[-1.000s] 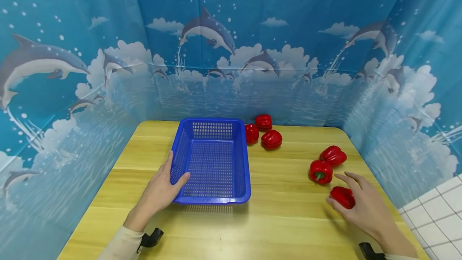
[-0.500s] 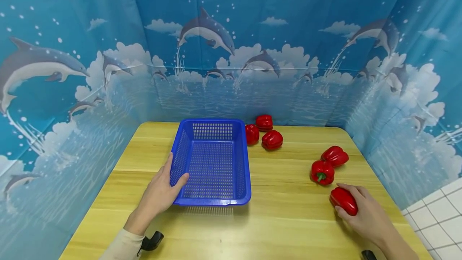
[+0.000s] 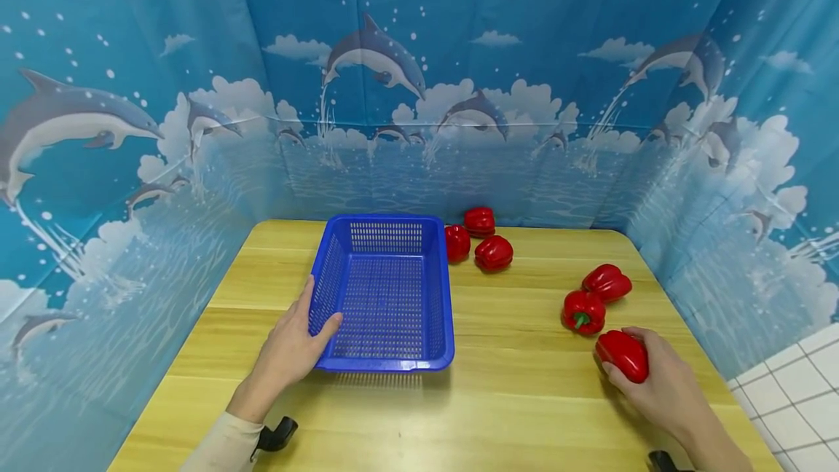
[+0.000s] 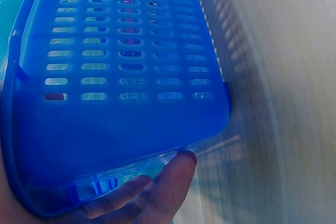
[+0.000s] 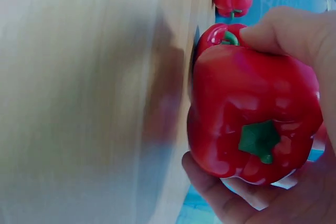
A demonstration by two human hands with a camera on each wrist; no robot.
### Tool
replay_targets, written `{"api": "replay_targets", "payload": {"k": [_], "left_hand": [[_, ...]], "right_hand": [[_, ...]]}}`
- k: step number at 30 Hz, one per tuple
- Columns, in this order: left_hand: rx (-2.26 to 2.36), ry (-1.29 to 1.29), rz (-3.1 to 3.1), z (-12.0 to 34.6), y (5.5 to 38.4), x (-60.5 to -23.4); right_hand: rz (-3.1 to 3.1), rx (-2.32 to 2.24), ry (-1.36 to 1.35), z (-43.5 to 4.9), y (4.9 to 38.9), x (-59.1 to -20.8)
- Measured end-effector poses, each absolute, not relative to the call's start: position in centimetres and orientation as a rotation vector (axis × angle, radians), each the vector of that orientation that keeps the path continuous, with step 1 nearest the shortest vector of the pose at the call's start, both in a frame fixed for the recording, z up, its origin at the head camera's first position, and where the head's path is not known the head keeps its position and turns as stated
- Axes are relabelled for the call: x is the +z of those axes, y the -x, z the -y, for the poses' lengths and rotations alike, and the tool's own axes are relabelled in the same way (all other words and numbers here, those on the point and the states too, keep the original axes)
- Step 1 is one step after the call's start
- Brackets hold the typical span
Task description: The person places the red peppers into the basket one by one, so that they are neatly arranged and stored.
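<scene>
My left hand [image 3: 285,355] grips the left side of a blue plastic basket [image 3: 387,366], thumb over the rim and inside, fingers along the outside. In the left wrist view, fingertips [image 4: 181,169] show at the slotted wall of the basket. On the right of the table, my right hand [image 3: 668,388] holds a red bell pepper [image 3: 623,357] between thumb and fingers. Its green stem [image 5: 260,139] faces the right wrist camera, and a shadow falls on the wood beside it. Just beyond it lie a bell pepper with its stem forward [image 3: 583,313] and another bell pepper [image 3: 607,283].
Behind the basket's right side sit more red peppers: one against the basket [image 3: 457,244], one at the back edge [image 3: 480,222] and one in front [image 3: 494,253]. A dolphin-print curtain [image 3: 419,166] closes in the wooden table [image 3: 524,399] behind and at both sides.
The right hand was spread over the nearest pepper; its fingers have since closed round it and turned it slightly. The left hand stays on the basket.
</scene>
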State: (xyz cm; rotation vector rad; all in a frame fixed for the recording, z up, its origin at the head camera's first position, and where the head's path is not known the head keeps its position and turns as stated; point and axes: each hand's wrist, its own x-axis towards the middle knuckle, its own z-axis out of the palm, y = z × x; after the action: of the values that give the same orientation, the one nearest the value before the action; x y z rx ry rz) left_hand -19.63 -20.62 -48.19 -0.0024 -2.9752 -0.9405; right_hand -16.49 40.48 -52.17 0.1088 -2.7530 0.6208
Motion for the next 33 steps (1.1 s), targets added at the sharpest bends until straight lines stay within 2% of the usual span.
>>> {"api": "replay_targets", "payload": {"k": [15,23,33], "left_hand": [[-0.893,0.01,2.981,20.6,19.5,-48.2],[-0.888,0.029,2.978,20.7,19.8,-48.3],[-0.889,0.048,2.975,20.7,19.4,-48.2]], "right_hand": [[2.519,0.663,-0.046,-38.2,17.3,-49.8],[2.34,0.654,-0.231,-35.0,19.0,-48.0],[2.426,0.777,-0.382,-28.6,22.0,-45.3]]}}
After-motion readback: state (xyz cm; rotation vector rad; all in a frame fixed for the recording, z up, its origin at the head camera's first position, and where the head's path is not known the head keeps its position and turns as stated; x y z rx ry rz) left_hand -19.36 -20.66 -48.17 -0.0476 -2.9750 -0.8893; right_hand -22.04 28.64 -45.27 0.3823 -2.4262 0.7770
